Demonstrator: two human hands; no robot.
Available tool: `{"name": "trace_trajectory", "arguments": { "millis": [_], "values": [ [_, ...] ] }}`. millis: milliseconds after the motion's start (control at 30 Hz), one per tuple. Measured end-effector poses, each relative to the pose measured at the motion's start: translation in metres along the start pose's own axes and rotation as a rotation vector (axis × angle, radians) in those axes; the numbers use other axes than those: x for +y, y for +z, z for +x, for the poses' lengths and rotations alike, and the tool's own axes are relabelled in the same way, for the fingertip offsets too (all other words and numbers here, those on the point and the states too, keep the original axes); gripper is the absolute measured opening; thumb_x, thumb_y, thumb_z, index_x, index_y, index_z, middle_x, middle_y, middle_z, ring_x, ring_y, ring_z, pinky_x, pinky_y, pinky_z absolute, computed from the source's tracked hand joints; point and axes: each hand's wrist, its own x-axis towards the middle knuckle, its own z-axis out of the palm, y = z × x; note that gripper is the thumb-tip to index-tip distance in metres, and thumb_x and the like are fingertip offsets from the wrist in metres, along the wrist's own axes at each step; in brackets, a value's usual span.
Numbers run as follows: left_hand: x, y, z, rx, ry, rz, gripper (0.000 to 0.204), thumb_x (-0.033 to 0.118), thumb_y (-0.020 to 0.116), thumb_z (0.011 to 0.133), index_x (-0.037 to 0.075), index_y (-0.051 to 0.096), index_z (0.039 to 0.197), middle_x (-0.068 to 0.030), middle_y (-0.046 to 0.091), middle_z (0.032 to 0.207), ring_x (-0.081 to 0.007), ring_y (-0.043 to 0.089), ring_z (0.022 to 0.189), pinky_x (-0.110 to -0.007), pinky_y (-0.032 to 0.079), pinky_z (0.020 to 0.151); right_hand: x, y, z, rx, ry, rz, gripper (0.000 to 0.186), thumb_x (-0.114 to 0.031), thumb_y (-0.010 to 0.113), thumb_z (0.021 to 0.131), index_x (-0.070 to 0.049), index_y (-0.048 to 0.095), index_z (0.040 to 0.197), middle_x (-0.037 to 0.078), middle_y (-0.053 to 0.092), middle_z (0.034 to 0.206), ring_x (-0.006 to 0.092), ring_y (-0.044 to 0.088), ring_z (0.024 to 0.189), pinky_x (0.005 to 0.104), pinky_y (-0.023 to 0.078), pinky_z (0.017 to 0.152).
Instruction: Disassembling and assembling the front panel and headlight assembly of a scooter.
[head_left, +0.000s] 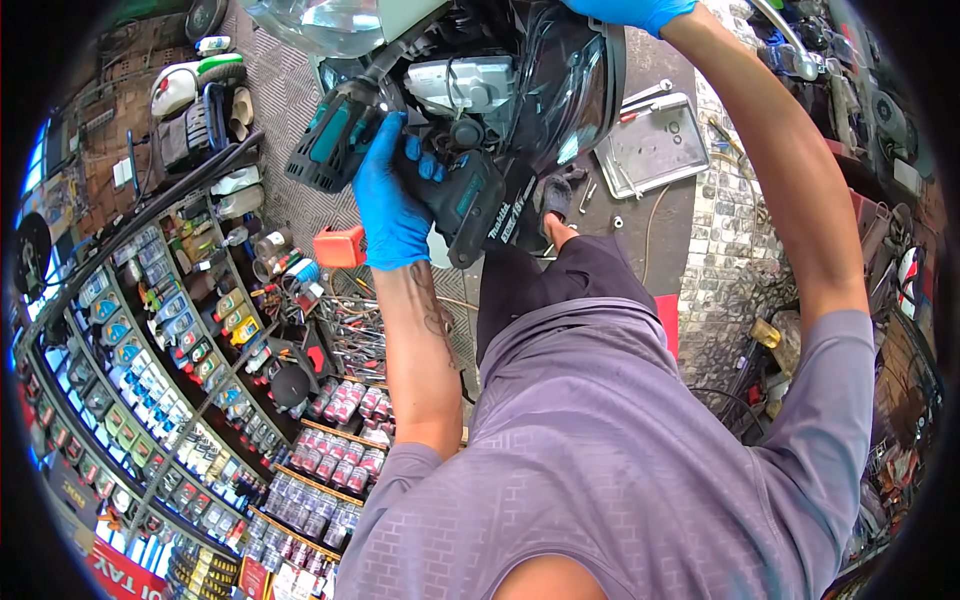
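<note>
My left hand [392,200], in a blue glove, is closed around the grip of a teal and black cordless impact wrench [335,140]. The tool's nose points up toward the front of a motorbike, beside a clear light cover [325,25] and a silver metal part [460,85]. Its battery end hangs by my wrist. At the top edge my right hand [632,12], also gloved in blue, reaches over the dark glossy panel [570,95] of the motorbike; its fingers are mostly cut off by the picture's edge.
A metal tray [655,145] with small parts lies on the floor to the right, among loose sockets and a wrench [645,95]. An orange-red container [340,247] stands left of my forearm. Shelves of bottles [330,455] line the left; assorted parts [885,130] crowd the right.
</note>
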Motion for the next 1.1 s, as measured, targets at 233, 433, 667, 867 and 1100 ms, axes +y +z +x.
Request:
{"name": "trace_trajectory", "arguments": {
  "millis": [233, 433, 667, 867, 1100],
  "values": [
    [0.000, 0.002, -0.002, 0.018, -0.069, -0.047, 0.017, 0.022, 0.062, 0.092, 0.008, 0.062, 0.101, -0.0005, 0.049, 0.064, -0.0152, 0.046, 0.053, -0.031, 0.039, 0.051, -0.035, -0.016, 0.006, 0.435, 0.659, 0.556, 0.023, -0.026, 0.059, 0.083, -0.005, 0.066, 0.077, 0.016, 0.060, 0.068, 0.0338, 0.060, 0.064, 0.0428, 0.050, 0.064],
    [0.001, -0.002, -0.002, -0.029, -0.100, -0.082, 0.015, 0.026, 0.061, 0.092, 0.011, 0.061, 0.091, 0.0001, 0.050, 0.065, -0.0153, 0.046, 0.054, -0.032, 0.039, 0.052, -0.051, -0.030, 0.020, 0.095, 0.958, 0.308, 0.027, -0.029, 0.062, 0.083, -0.006, 0.065, 0.069, 0.015, 0.062, 0.062, 0.0361, 0.061, 0.055, 0.0442, 0.049, 0.051],
    [-0.004, -0.008, -0.003, -0.068, -0.143, -0.129, 0.021, 0.027, 0.057, 0.094, 0.013, 0.053, 0.079, 0.0003, 0.048, 0.068, -0.0160, 0.045, 0.055, -0.033, 0.038, 0.054, -0.050, -0.012, 0.011, 0.178, 0.870, 0.242, 0.025, -0.026, 0.065, 0.080, -0.006, 0.065, 0.065, 0.015, 0.064, 0.065, 0.0345, 0.062, 0.055, 0.0422, 0.049, 0.050],
    [-0.001, -0.009, 0.002, -0.040, -0.124, -0.036, 0.022, 0.026, 0.056, 0.095, 0.011, 0.053, 0.079, -0.0001, 0.045, 0.067, -0.0160, 0.043, 0.056, -0.033, 0.038, 0.056, -0.052, -0.008, 0.014, 0.547, 0.883, 0.678, 0.015, -0.019, 0.071, 0.074, -0.005, 0.067, 0.070, 0.011, 0.066, 0.065, 0.0281, 0.063, 0.054, 0.0372, 0.049, 0.051],
    [0.002, -0.006, -0.003, -0.023, -0.139, -0.025, 0.023, 0.026, 0.056, 0.096, 0.011, 0.052, 0.079, 0.0002, 0.043, 0.067, -0.0157, 0.043, 0.057, -0.033, 0.037, 0.056, -0.045, -0.009, 0.016, 0.522, 0.839, 0.576, 0.015, -0.016, 0.073, 0.074, -0.002, 0.068, 0.075, 0.011, 0.067, 0.066, 0.0252, 0.065, 0.056, 0.0340, 0.050, 0.052]
  ]
}}
